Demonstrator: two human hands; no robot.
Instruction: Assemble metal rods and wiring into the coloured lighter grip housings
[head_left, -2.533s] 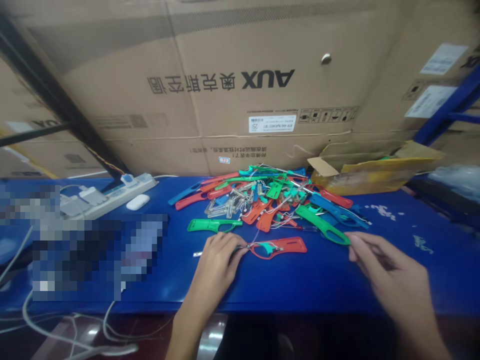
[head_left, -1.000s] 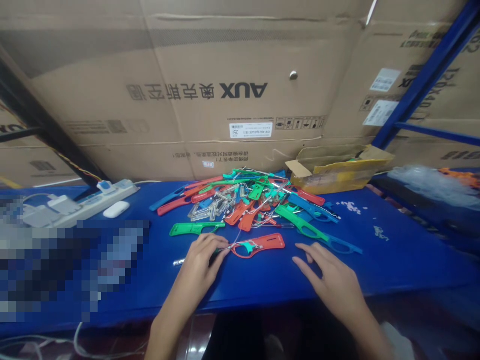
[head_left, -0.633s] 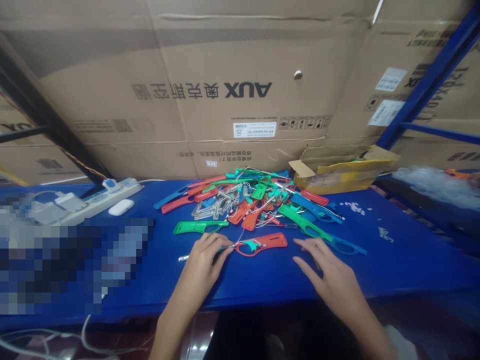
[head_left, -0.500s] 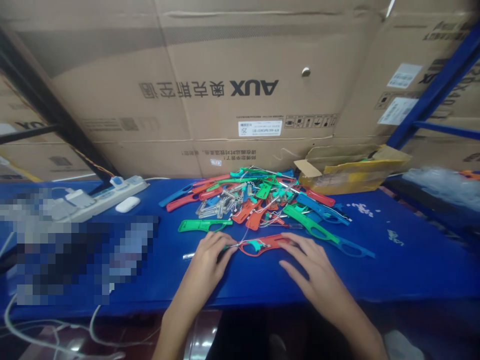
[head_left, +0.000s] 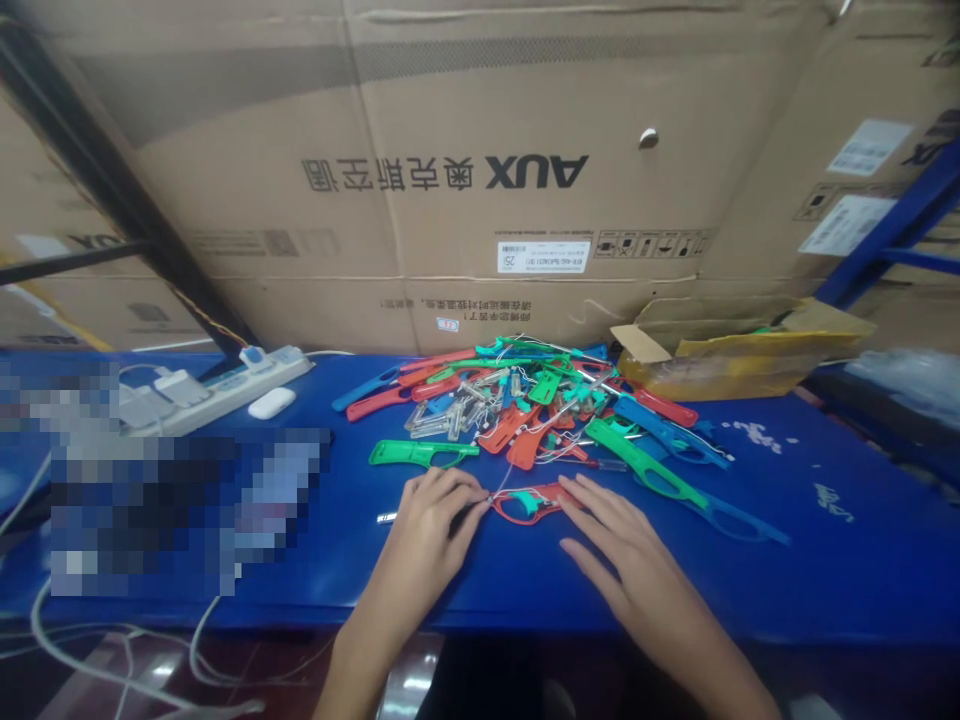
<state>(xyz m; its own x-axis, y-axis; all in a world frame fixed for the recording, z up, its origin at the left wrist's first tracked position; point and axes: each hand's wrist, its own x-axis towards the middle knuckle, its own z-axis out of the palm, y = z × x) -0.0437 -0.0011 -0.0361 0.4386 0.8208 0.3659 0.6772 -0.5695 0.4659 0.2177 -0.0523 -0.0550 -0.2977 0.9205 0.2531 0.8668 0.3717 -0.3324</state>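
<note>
On the blue table in front of me lies a red lighter casing half [head_left: 551, 494] with a ring-shaped trigger guard. A teal trigger [head_left: 525, 502] and thin white wire sit in it. My left hand [head_left: 439, 515] is closed in a pinch at the casing's left, narrow end; its fingers partly hide that end. My right hand [head_left: 619, 535] rests its stretched fingertips on the casing's handle from above, thumb held apart. Beyond the hands is a heap of red, green and blue casings [head_left: 645, 455], clear lighter tanks [head_left: 442, 415] and metal rods. A green casing [head_left: 409, 453] lies beyond my left hand.
A yellow-taped cardboard box [head_left: 739, 365] stands at the back right, near small white parts [head_left: 754, 435]. On the left are a power strip [head_left: 225, 385], a white earbud case [head_left: 271, 403] and cables. Large cartons [head_left: 420, 90] wall off the back. A screwdriver [head_left: 604, 464] lies by the heap.
The view has shifted, moving the scene slightly to the right in the picture. My right fingers have slid left over the casing's handle, covering more of it. My left hand keeps its pinch.
</note>
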